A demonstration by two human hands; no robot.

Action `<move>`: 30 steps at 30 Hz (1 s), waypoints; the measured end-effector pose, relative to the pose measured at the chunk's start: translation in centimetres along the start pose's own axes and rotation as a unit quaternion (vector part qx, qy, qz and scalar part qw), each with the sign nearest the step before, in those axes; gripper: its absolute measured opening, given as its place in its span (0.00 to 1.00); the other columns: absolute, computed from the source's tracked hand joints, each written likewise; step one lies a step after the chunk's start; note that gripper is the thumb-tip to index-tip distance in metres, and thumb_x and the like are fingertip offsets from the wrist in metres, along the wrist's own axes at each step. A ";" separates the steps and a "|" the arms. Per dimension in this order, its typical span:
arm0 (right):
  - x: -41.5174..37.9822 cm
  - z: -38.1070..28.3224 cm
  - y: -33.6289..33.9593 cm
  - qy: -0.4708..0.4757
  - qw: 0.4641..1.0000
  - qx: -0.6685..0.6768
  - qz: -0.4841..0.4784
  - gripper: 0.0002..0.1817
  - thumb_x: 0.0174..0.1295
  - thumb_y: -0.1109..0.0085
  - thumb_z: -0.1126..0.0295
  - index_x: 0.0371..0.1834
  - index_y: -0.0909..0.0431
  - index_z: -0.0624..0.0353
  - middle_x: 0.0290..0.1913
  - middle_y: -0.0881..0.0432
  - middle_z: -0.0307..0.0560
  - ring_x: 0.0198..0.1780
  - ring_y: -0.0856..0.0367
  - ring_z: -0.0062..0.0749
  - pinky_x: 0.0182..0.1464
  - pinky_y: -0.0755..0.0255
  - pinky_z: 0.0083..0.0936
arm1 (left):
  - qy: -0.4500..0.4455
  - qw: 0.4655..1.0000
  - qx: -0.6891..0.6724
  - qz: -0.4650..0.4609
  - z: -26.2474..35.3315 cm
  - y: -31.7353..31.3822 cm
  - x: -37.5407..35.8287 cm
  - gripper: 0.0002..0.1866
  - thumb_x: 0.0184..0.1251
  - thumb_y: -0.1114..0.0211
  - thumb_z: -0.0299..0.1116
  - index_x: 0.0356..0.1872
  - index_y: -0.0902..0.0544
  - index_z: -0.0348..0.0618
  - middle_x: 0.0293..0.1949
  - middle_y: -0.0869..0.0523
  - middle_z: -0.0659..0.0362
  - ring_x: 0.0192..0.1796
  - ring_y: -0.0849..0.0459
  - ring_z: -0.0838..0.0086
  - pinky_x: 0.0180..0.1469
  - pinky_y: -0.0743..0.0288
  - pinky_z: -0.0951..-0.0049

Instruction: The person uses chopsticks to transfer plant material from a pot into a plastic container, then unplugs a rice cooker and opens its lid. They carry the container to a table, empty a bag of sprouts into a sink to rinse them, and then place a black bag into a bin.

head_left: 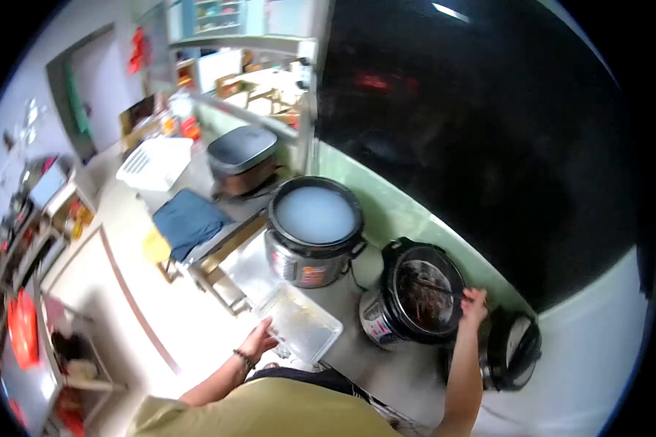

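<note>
My left hand, a bracelet on its wrist, grips the near left edge of a shallow translucent container. My right hand is closed round the end of a thin dark utensil, whose far end goes into the open electric pressure cooker. Dark liquid with brownish food fills that cooker; the utensil's tip cannot be made out there. Left of it stands a bigger electric cooker, open and full of cloudy whitish liquid.
A smaller black cooker stands close by my right forearm. Further left are a dark lidded bin, a dark blue cloth and a white basket. A dark window rises behind the cookers.
</note>
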State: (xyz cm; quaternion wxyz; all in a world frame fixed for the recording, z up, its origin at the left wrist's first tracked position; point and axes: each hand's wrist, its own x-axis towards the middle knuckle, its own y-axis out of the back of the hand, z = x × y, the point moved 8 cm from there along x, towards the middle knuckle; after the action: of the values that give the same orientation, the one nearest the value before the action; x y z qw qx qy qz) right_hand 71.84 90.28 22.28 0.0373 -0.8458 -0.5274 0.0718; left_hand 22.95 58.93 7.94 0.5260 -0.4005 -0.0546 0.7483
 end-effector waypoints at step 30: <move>-5.1 -19.5 2.6 0.150 0.971 0.159 0.099 0.19 0.63 0.60 0.50 0.39 0.27 0.53 0.36 0.18 0.38 0.34 0.29 0.20 0.38 0.36 0.17 | 0.045 0.977 -0.011 -0.207 5.1 -5.4 -1.5 0.29 0.61 0.49 0.55 0.53 0.35 0.42 0.50 0.27 0.55 0.52 0.26 0.66 0.51 0.31 0.66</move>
State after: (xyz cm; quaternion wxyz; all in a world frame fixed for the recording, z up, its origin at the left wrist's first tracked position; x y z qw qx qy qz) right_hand 75.02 84.77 41.58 0.2430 -0.8781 -0.4111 0.0302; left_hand 23.80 61.77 14.94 0.6674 -0.4192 -0.1209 0.6036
